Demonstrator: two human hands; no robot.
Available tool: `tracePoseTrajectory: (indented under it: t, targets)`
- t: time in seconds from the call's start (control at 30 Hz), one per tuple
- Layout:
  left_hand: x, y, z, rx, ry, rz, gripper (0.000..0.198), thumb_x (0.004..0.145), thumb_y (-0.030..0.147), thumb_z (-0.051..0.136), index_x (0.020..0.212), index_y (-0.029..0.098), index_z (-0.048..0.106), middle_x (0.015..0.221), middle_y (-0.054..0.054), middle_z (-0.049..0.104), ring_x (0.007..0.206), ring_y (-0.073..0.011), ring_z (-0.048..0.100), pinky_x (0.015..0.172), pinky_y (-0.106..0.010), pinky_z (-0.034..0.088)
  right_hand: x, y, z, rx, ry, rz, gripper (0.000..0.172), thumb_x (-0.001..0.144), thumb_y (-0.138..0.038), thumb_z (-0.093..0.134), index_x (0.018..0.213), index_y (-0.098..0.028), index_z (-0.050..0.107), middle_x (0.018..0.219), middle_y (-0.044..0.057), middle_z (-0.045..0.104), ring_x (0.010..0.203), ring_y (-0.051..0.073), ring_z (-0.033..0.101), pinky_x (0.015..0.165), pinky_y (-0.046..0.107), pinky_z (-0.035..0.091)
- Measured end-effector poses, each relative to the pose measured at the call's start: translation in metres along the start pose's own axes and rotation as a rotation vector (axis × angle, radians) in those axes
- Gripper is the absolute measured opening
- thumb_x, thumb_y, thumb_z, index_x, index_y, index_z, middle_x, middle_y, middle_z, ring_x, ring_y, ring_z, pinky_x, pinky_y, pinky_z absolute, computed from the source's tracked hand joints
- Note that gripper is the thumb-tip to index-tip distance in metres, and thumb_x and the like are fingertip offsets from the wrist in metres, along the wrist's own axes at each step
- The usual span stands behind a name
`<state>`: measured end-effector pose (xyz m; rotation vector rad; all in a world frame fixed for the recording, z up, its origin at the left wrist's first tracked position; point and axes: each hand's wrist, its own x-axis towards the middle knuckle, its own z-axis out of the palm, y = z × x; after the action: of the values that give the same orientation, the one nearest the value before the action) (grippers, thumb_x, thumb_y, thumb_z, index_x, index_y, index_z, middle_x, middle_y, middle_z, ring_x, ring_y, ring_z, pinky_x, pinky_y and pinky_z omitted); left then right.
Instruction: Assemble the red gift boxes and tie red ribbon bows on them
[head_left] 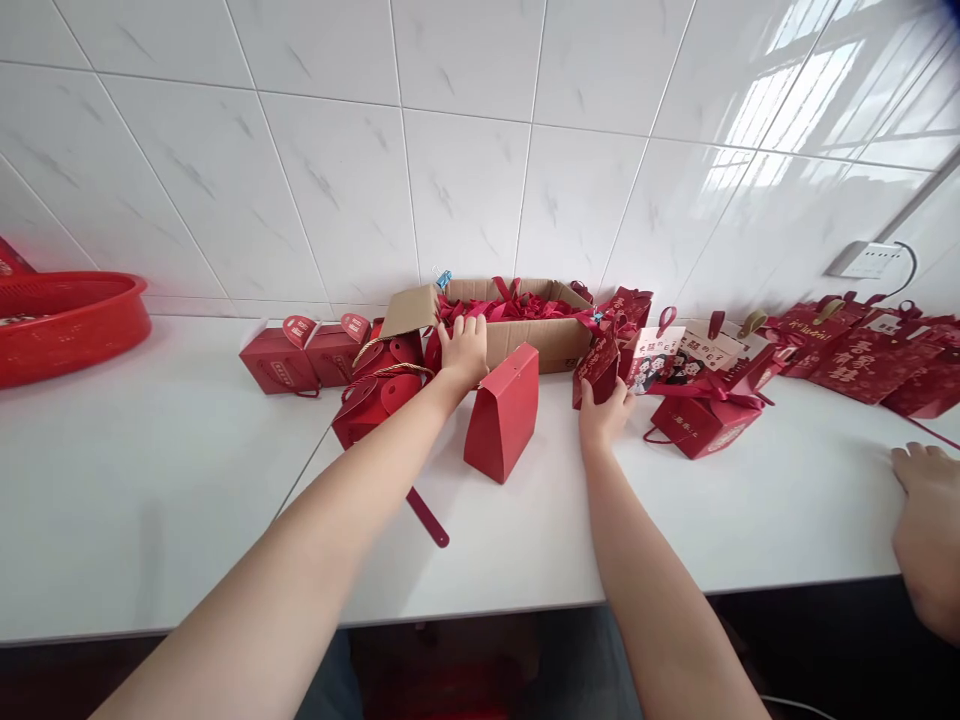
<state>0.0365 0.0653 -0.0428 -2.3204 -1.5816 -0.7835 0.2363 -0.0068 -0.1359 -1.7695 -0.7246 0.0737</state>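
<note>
At the front left corner of a cardboard box (544, 345) filled with dark red ribbons (517, 305), my left hand (463, 352) reaches over the edge. Its fingers look slightly apart; their tips are partly hidden, and I see nothing held. My right hand (606, 412) has its thumb and fingers around the lower part of a patterned dark red gift box (600, 362). Between my forearms a plain red gift box (504, 415) with a pinched top stands upright. A dark red strap (428, 518) with a hole at its end lies partly under my left forearm.
Red boxes (281, 360) with cord handles stand at left, near a red plastic basket (75, 320). To the right are a ribbon-tied red box (705, 422), printed cards (705, 355) and several red gift bags (874, 355). Another person's hand (926, 510) rests at the right table edge.
</note>
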Motion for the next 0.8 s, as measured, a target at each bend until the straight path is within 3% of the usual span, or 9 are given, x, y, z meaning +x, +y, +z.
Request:
tracePoseTrajectory:
  t: [0.07, 0.17, 0.33, 0.47, 0.57, 0.63, 0.7, 0.8]
  targets:
    - [-0.007, -0.001, 0.007, 0.018, 0.006, -0.008, 0.032, 0.083, 0.009, 0.048, 0.113, 0.011, 0.056, 0.114, -0.019, 0.061, 0.112, -0.0317, 0.054, 0.094, -0.045, 0.039, 0.0, 0.0, 0.001, 0.0, 0.003, -0.003, 0.057, 0.075, -0.047, 0.059, 0.125, -0.02, 0.05, 0.128, 0.017, 0.047, 0.107, 0.031, 0.057, 0.088, 0.042, 0.047]
    - [-0.027, 0.001, 0.015, 0.017, 0.034, 0.018, 0.023, 0.091, 0.016, 0.041, 0.105, 0.016, 0.06, 0.1, -0.014, 0.065, 0.097, -0.0276, 0.058, 0.081, -0.038, 0.043, 0.0, 0.001, 0.001, 0.002, 0.01, -0.001, 0.058, 0.076, -0.048, 0.058, 0.125, -0.02, 0.049, 0.129, 0.017, 0.046, 0.108, 0.031, 0.057, 0.089, 0.041, 0.047]
    - [-0.056, 0.001, 0.023, -0.035, 0.087, 0.115, 0.029, 0.092, 0.024, 0.047, 0.12, 0.02, 0.056, 0.103, -0.008, 0.067, 0.094, -0.0236, 0.059, 0.082, -0.035, 0.041, 0.001, 0.002, 0.001, 0.002, 0.01, 0.009, 0.06, 0.076, -0.047, 0.059, 0.126, -0.018, 0.048, 0.128, 0.018, 0.045, 0.112, 0.032, 0.055, 0.092, 0.043, 0.047]
    - [-0.061, 0.001, 0.023, -0.074, 0.127, 0.134, 0.031, 0.092, 0.024, 0.05, 0.122, 0.021, 0.056, 0.106, -0.006, 0.068, 0.093, -0.0226, 0.059, 0.085, -0.034, 0.04, -0.001, -0.001, 0.0, 0.012, 0.063, -0.004, 0.069, 0.078, -0.048, 0.058, 0.135, -0.013, 0.039, 0.133, 0.022, 0.038, 0.121, 0.033, 0.049, 0.097, 0.046, 0.045]
    - [-0.058, 0.001, 0.022, -0.081, 0.14, 0.123, 0.029, 0.093, 0.024, 0.049, 0.12, 0.021, 0.058, 0.102, -0.006, 0.068, 0.093, -0.023, 0.06, 0.082, -0.036, 0.04, -0.003, -0.011, -0.006, 0.034, 0.233, -0.133, 0.071, 0.082, -0.043, 0.053, 0.141, -0.011, 0.03, 0.139, 0.024, 0.031, 0.126, 0.031, 0.045, 0.099, 0.046, 0.045]
    - [-0.055, 0.0, 0.022, -0.081, 0.148, 0.116, 0.028, 0.093, 0.024, 0.049, 0.119, 0.022, 0.059, 0.101, -0.006, 0.068, 0.093, -0.0234, 0.059, 0.081, -0.036, 0.04, -0.001, -0.025, -0.011, 0.06, 0.256, -0.284, 0.055, 0.087, -0.04, 0.046, 0.135, -0.014, 0.04, 0.137, 0.021, 0.038, 0.117, 0.028, 0.052, 0.093, 0.045, 0.048]
    - [-0.053, 0.0, 0.022, -0.085, 0.156, 0.107, 0.027, 0.094, 0.023, 0.047, 0.117, 0.022, 0.06, 0.1, -0.006, 0.069, 0.091, -0.0232, 0.058, 0.08, -0.036, 0.04, 0.006, -0.045, -0.013, 0.11, 0.095, -0.443, 0.037, 0.09, -0.038, 0.04, 0.114, -0.017, 0.058, 0.119, 0.016, 0.057, 0.104, 0.025, 0.06, 0.089, 0.042, 0.051]
    - [-0.052, 0.0, 0.025, -0.095, 0.166, 0.1, 0.025, 0.094, 0.023, 0.045, 0.113, 0.023, 0.062, 0.098, -0.005, 0.069, 0.088, -0.0221, 0.057, 0.079, -0.036, 0.039, 0.023, -0.085, -0.004, 0.194, -0.383, -0.605, 0.024, 0.084, -0.031, 0.051, 0.097, -0.018, 0.068, 0.098, 0.008, 0.07, 0.09, 0.02, 0.065, 0.086, 0.036, 0.052]
